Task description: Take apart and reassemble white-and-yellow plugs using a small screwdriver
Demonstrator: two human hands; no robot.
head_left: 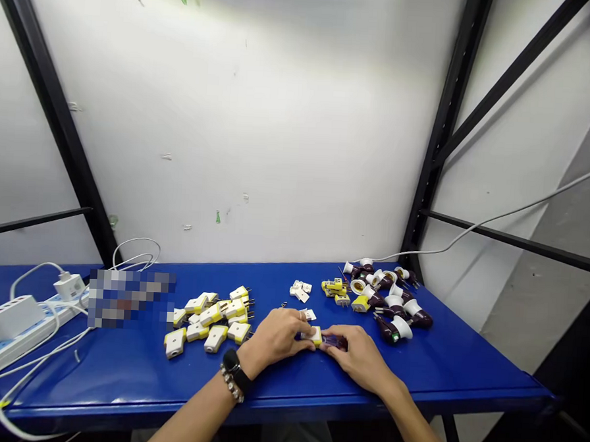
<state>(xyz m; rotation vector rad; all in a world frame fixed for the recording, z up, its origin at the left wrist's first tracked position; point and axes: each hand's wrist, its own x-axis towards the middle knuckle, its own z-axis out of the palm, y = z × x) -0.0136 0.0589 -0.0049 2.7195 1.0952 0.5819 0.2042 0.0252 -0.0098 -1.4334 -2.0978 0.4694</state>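
A white-and-yellow plug (pixel 313 336) lies low over the front of the blue table, between my hands. My left hand (pixel 280 337) is closed on its white side, with a watch and a beaded bracelet on the wrist. My right hand (pixel 360 356) is closed around a dark purple, glossy piece (pixel 335 342) against the plug's yellow end; fingers hide much of it, so its kind is unclear. Left of my hands lies a pile of white-and-yellow plugs (pixel 211 315). Small white covers (pixel 300 290) lie just beyond, with yellow plug halves (pixel 335 287) to their right.
Several dark purple lamp holders with white rims (pixel 402 327) crowd the table's right side. A white power strip (pixel 9 344) with adapters and loose cables (pixel 40 359) occupies the left. Black shelf posts (pixel 430 149) frame the blue table (pixel 134 364); a pixelated patch hides something at left.
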